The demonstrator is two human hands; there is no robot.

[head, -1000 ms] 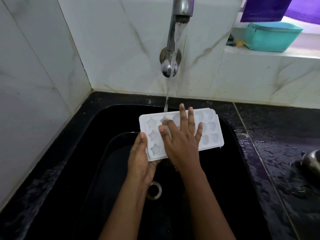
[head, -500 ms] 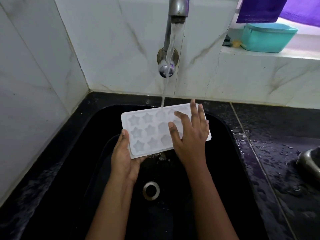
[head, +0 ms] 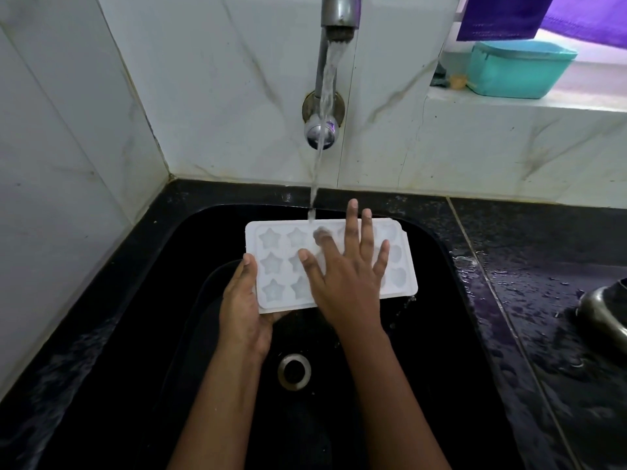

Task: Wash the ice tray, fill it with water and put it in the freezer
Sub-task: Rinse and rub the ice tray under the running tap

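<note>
1. Black sink (head: 146, 300), basin set into a dark counter. Walls wet. Drain (head: 294, 371) ringed in metal at the bottom, near the middle.
2. Left hand (head: 245, 310) holds the ice tray (head: 285, 262) by its left short end: thumb lies on the top edge, fingers curl beneath.
3. Tray is white and held roughly level over the basin, above the drain. Star-shaped cavities on the left side, rounder ones at the right. How much water sits in each cannot be told.
4. Tap (head: 339, 15) on the tiled back wall is running. Water stream (head: 322, 137) lands on the tray's far row, just beside the right index finger.
5. Right hand (head: 346, 283) lies flat on the tray's middle, fingers spread and straight, gripping nothing.
6. Wet counter (head: 543, 266) to the right, beaded with drops.
7. Teal container (head: 519, 71) on the ledge above, under a purple cloth (head: 502, 15); its contents are hidden.
8. Steel vessel (head: 600, 313) at the right edge, partly cut off.
</note>
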